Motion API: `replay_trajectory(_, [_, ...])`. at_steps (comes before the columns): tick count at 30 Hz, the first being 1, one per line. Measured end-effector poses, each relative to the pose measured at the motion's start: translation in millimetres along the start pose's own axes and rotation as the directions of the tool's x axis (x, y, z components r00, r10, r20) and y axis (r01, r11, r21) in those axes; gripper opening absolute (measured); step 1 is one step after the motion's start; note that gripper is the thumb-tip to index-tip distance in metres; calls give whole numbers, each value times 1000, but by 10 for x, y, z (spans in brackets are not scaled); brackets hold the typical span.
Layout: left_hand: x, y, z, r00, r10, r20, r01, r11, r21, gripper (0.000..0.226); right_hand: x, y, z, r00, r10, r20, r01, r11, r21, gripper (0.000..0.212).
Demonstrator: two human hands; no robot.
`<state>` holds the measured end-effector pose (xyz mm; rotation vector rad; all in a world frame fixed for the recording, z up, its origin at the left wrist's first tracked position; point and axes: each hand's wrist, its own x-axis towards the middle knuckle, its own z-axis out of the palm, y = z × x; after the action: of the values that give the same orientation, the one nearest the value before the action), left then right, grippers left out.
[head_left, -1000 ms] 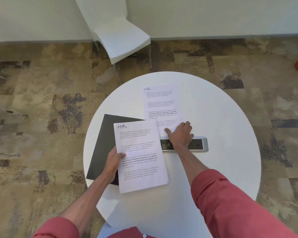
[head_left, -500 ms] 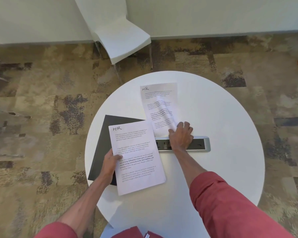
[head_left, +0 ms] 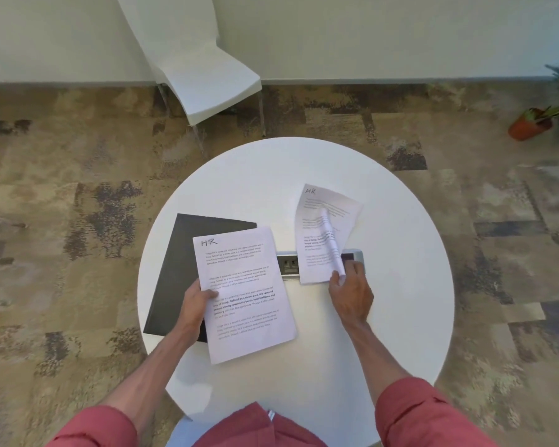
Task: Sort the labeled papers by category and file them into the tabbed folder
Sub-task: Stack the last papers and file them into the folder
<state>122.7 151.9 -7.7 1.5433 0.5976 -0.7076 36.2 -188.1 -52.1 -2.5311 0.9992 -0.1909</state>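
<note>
- White round tabletop (head_left: 400,317) over mottled carpet, and the dark folder (head_left: 188,262) is seen lying shut on its left side, partly covered.
- An "HR" stack (head_left: 246,295) is gripped at its left edge by the left hand (head_left: 196,304), thumb pressed on top. The stack's left part rests on the folder.
- A second "HR" bundle (head_left: 326,233) is pinched at its lower right corner by the right hand (head_left: 349,291). One sheet is curled into a loose roll, and the rest is draped over the socket strip (head_left: 288,264).
- Only a corner is held, so the bundle could be fanned apart, or creased where the curl is pulled tight.
- A lower edge might be snagged on the socket strip if the bundle is dragged rather than lifted.
- Both hands are occupied and the folder is pinned beneath the stack, so opening it could be fumbled and pages scattered towards the rim.
</note>
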Motion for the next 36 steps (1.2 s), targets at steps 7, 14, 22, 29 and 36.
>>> replay_trajectory(7, [-197,-134,131,999,-19,26,18,999,38,49,-337,480,-82,978,39,204,-76,982,175,40])
replay_trajectory(14, [-348,-239,128,1000,-25,8,25,997,68,52,-269,496,-204,879,152,451,-358,836,415,95])
replay_trajectory(22, [-409,-221,124,999,-24,33,21,994,105,52,-93,440,-79,827,372,422,-542,726,423,33])
replay_trajectory(29, [-425,-205,78,1000,-15,27,11,993,114,48,0,459,-242,857,361,368,-500,756,423,4])
replay_trajectory(36, [-405,-280,57,999,-26,30,22,991,129,49,39,686,-737,855,353,379,-516,523,678,14])
